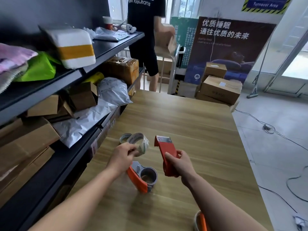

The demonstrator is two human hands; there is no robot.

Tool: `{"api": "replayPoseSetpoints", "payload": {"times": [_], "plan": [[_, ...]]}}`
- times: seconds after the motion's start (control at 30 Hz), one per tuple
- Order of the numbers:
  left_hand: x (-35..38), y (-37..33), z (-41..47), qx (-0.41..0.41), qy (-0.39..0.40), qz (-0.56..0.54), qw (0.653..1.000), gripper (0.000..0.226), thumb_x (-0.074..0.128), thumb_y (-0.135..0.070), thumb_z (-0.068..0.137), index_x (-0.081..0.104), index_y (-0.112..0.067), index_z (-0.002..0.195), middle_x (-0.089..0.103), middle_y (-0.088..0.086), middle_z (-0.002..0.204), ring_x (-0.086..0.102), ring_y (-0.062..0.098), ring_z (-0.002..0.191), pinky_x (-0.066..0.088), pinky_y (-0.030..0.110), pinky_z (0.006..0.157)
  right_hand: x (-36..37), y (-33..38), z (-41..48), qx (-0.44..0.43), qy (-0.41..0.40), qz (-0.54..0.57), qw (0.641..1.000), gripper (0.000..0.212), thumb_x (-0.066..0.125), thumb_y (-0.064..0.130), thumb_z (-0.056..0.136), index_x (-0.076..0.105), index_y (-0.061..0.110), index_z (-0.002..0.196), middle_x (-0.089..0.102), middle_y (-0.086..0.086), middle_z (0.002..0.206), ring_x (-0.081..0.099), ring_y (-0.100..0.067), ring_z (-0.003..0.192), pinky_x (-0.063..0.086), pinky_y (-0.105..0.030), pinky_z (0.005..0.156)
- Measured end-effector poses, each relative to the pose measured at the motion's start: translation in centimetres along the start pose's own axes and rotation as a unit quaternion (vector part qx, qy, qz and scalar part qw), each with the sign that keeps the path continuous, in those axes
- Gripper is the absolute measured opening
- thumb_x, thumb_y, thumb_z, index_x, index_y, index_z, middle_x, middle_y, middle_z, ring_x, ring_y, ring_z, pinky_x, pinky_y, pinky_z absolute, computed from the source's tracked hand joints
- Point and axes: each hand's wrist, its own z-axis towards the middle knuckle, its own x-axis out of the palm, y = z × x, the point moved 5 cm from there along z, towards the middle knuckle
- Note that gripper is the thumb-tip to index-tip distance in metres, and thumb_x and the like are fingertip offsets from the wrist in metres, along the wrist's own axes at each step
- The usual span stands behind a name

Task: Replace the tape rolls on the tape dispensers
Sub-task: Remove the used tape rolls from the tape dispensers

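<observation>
Head view: your left hand (122, 155) pinched tape roll (140, 141); your right hand (180, 165) gripped red dispenser (167, 150). Bottom dispenser (202, 220) cut off by frame edge, partly behind forearm.

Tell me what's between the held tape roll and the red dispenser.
Only bare wooden table, in the head view. The tape roll in the left hand and red tape dispenser in the right hand do not touch.

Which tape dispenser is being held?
The red dispenser, gripped by the right hand. The orange-and-grey dispenser lies on the table; a third dispenser is cropped at the bottom edge.
</observation>
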Motion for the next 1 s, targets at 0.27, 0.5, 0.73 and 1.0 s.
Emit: {"api": "replayPoseSetpoints", "payload": {"times": [0.27, 0.5, 0.73, 1.0], "plan": [[0.7, 3.7, 3.0, -0.020, 0.015, 0.068, 0.997, 0.021, 0.060, -0.010, 0.089, 0.070, -0.003, 0.106, 0.062, 0.011, 0.102, 0.053, 0.023, 0.099, 0.043, 0.030, 0.088, 2.9, -0.8, 1.9, -0.063, -0.044, -0.135, 0.988, 0.046, 0.057, -0.004, 0.080, 0.052, 0.004, 0.125, 0.059, -0.007, 0.105, 0.057, -0.021, 0.094, 0.047, -0.028, 0.080], [1.3, 7.5, 6.2, -0.029, 0.008, 0.122, 0.992, 0.016, 0.066, -0.014, 0.086, 0.074, -0.005, 0.096, 0.047, 0.006, 0.090, 0.042, 0.023, 0.096, 0.041, 0.036, 0.089, 4.2, -1.9, 4.0, -0.076, -0.074, -0.246, 0.964, 0.043, 0.060, 0.004, 0.080, 0.052, 0.014, 0.120, 0.062, -0.008, 0.113, 0.060, -0.027, 0.103, 0.050, -0.040, 0.091], [2.2, 11.0, 9.7, -0.056, 0.006, 0.168, 0.984, 0.010, 0.068, -0.021, 0.084, 0.075, -0.017, 0.090, 0.047, 0.001, 0.090, 0.036, 0.016, 0.086, 0.038, 0.031, 0.075, 5.8, -2.8, 6.0, -0.073, -0.096, -0.270, 0.955, 0.042, 0.061, 0.004, 0.079, 0.055, 0.015, 0.119, 0.063, -0.005, 0.112, 0.059, -0.024, 0.103, 0.048, -0.033, 0.089], [4.5, 14.2, 13.5, -0.080, 0.038, 0.178, 0.980, 0.020, 0.066, -0.026, 0.084, 0.068, -0.012, 0.098, 0.048, 0.004, 0.097, 0.038, 0.017, 0.084, 0.040, 0.035, 0.077, 7.0, -3.3, 7.9, -0.079, -0.106, -0.262, 0.956, 0.043, 0.061, 0.000, 0.074, 0.059, 0.018, 0.114, 0.067, -0.004, 0.103, 0.062, -0.026, 0.097, 0.051, -0.040, 0.088]]}}
